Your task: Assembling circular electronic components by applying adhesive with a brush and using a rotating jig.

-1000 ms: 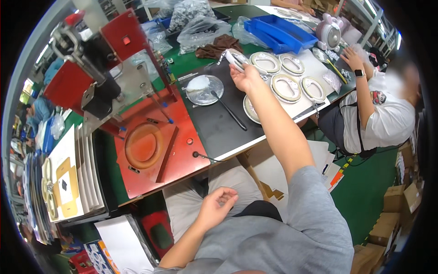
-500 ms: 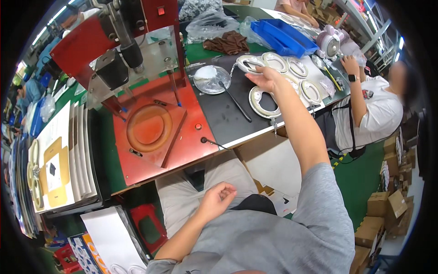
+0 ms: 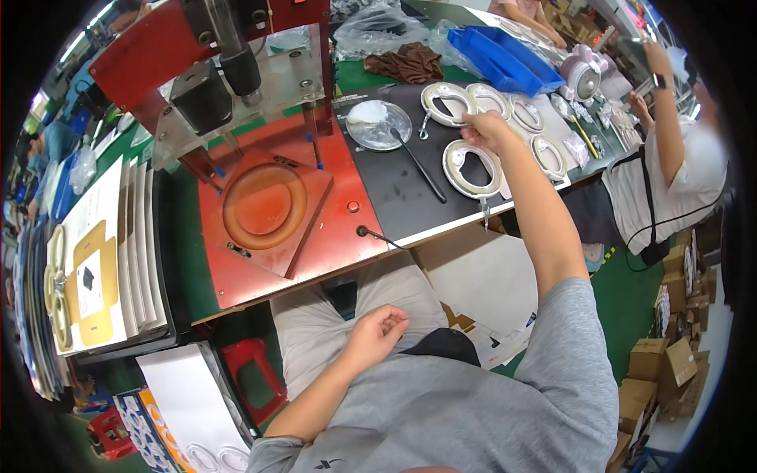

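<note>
My right hand point(image 3: 490, 131) reaches over the dark mat. Its fingers are curled down and closed at the near edge of a white ring-shaped frame point(image 3: 433, 115) that has a small metal clasp hanging from it. Just below the hand lies another white ring frame point(image 3: 451, 178), its clasp overhanging the table edge. More such rings point(image 3: 550, 150) lie to the right and behind; my hand and forearm partly hide some. My left hand point(image 3: 378, 334) rests over my lap with the fingers loosely curled in, nothing in them.
A red press point(image 3: 213, 268) with a round recessed bed stands left. Beside it are a clear dish point(image 3: 377, 142) of white material and a black-handled tool point(image 3: 422, 169). Behind lie a brown cloth point(image 3: 404, 63) and blue tray point(image 3: 505, 59). A co-worker point(image 3: 670, 181) sits right.
My right hand has turned from palm-up under the clasped ring to knuckles-up at its near edge; that ring now lies flatter. The co-worker's arm has risen. My left hand stays put.
</note>
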A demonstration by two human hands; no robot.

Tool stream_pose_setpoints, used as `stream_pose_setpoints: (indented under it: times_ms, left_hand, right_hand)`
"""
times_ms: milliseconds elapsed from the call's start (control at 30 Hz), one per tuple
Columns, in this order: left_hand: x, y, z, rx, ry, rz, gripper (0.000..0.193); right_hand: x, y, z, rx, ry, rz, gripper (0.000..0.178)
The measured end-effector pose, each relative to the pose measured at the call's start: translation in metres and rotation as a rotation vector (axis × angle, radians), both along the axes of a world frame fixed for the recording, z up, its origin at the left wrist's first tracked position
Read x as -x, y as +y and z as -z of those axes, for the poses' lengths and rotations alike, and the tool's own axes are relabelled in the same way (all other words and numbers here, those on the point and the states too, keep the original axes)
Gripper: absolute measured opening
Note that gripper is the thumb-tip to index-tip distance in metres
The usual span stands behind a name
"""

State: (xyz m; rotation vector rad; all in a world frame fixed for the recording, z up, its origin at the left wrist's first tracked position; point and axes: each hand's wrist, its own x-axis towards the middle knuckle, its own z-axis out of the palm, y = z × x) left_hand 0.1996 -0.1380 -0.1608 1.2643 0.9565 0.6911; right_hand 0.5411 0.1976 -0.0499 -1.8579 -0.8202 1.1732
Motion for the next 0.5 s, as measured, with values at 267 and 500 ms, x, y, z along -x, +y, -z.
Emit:
stream_pose_setpoints:
  times_ms: [267,500]
  left_hand:
    - [0.005,-0.002,0.008,0.014,0.022,-0.030,0.011]
    - [0.030,-0.015,0.012,-0.009,0.094,-0.160,0.011]
  right_hand:
    - [0.031,-0.019,0.011,-0.295,-1.172,-0.501,0.028]
    - [0.027,-0.060,0.006,-0.467,-1.162,-0.499,0.033]
